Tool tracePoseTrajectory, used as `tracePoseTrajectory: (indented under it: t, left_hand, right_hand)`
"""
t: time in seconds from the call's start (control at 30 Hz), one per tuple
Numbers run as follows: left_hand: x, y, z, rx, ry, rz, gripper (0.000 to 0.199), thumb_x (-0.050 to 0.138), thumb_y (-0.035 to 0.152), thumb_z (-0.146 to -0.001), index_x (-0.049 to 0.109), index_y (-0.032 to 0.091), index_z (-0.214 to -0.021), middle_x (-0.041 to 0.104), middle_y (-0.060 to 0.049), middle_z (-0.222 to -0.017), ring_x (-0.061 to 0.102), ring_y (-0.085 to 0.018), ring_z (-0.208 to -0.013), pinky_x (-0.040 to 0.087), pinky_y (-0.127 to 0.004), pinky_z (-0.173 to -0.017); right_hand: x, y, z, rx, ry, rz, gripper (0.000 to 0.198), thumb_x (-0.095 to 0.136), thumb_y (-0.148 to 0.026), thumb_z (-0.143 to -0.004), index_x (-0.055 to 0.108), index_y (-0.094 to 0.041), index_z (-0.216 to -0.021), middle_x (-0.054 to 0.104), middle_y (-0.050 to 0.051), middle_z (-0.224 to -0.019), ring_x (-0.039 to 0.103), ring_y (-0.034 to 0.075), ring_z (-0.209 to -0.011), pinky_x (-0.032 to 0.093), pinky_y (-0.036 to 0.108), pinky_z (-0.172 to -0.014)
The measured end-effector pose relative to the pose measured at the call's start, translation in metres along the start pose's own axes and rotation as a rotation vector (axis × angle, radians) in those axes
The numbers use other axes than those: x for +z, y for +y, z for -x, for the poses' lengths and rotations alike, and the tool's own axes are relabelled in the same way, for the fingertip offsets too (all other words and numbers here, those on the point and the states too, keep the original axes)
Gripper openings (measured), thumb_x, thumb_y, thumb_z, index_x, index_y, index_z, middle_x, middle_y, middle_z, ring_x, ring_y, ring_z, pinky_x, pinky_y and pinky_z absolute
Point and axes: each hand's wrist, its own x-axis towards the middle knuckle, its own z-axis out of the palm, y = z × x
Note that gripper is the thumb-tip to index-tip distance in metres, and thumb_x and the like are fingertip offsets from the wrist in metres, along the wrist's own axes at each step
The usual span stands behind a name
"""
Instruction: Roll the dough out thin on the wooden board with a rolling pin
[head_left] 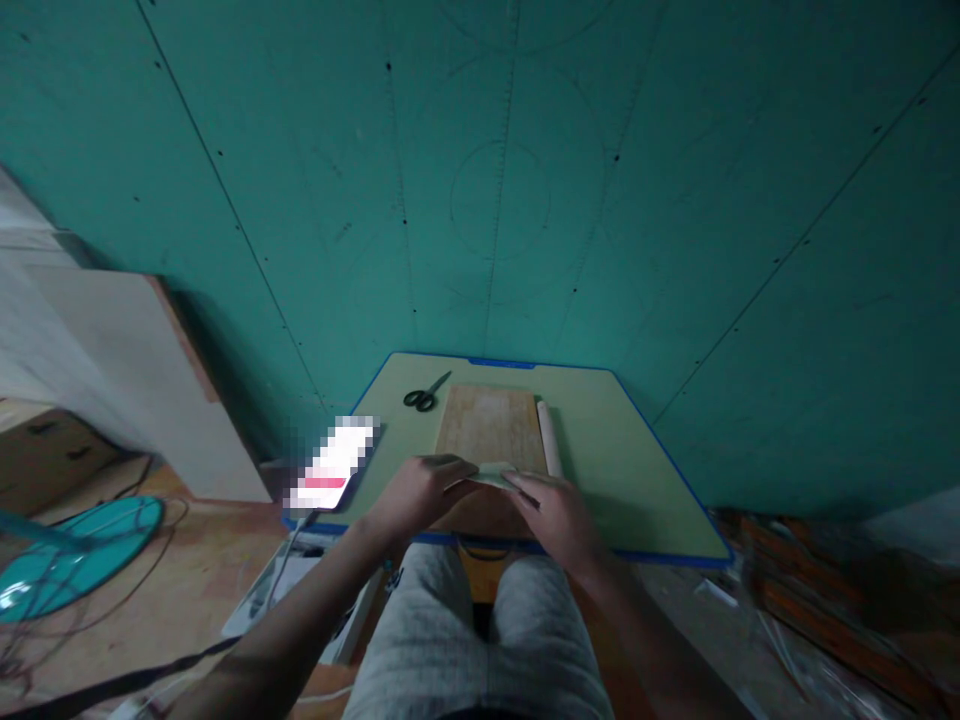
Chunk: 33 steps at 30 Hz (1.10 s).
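Above the near part of a wooden board (491, 425), my two hands hold a small pale flat piece (493, 474) between them. Its material is too small to tell. My left hand (431, 490) pinches its left end, fingers closed and pointing inward. On the opposite end, my right hand (559, 515) is closed the same way. A whitish rod like a rolling pin (549, 438) lies along the board's right side. Black-handled scissors (424, 398) rest on the table, left of the board's far end, blades pointing away.
The pale green table (630, 460) has a blue rim and stands against a green wall (495, 200). A bright, pixelated screen (334, 470) sits at its left edge with a cable below. A panel (157, 380) leans at left, near a teal round base (82, 550).
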Motion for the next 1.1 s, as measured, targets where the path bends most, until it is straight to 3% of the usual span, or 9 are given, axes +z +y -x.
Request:
tracePoseTrajectory:
  t: [0.53,0.87,1.1]
  left_hand:
    - [-0.005,0.013,0.010,0.027,0.022,0.000,0.024,0.050,0.028,-0.098,0.069,0.014,-0.094,0.072,-0.009,-0.088,0.069,-0.015,-0.076,0.052,-0.022,-0.066]
    - [-0.004,0.014,0.002,0.149,-0.053,-0.205,0.018,0.054,0.027,-0.096,0.068,0.016,-0.095,0.069,-0.005,-0.081,0.064,-0.017,-0.074,0.044,-0.026,-0.063]
    - [-0.003,0.017,-0.005,0.164,-0.017,-0.223,0.017,0.053,0.024,-0.096,0.067,0.015,-0.092,0.070,-0.005,-0.081,0.062,-0.017,-0.074,0.039,-0.031,-0.068]
  right_hand:
    - [0.009,0.001,0.011,0.003,0.035,-0.121,0.030,0.054,-0.016,-0.090,0.071,-0.025,-0.112,0.074,0.006,-0.109,0.069,0.021,-0.102,0.055,0.033,-0.089]
    - [0.016,-0.001,0.012,-0.072,0.101,-0.112,0.032,0.048,-0.013,-0.089,0.070,-0.021,-0.111,0.073,0.008,-0.108,0.068,0.020,-0.102,0.054,0.033,-0.092]
    - [0.016,0.001,0.009,-0.080,0.115,-0.050,0.036,0.047,-0.009,-0.086,0.069,-0.023,-0.110,0.073,0.007,-0.109,0.067,0.020,-0.104,0.053,0.034,-0.092]
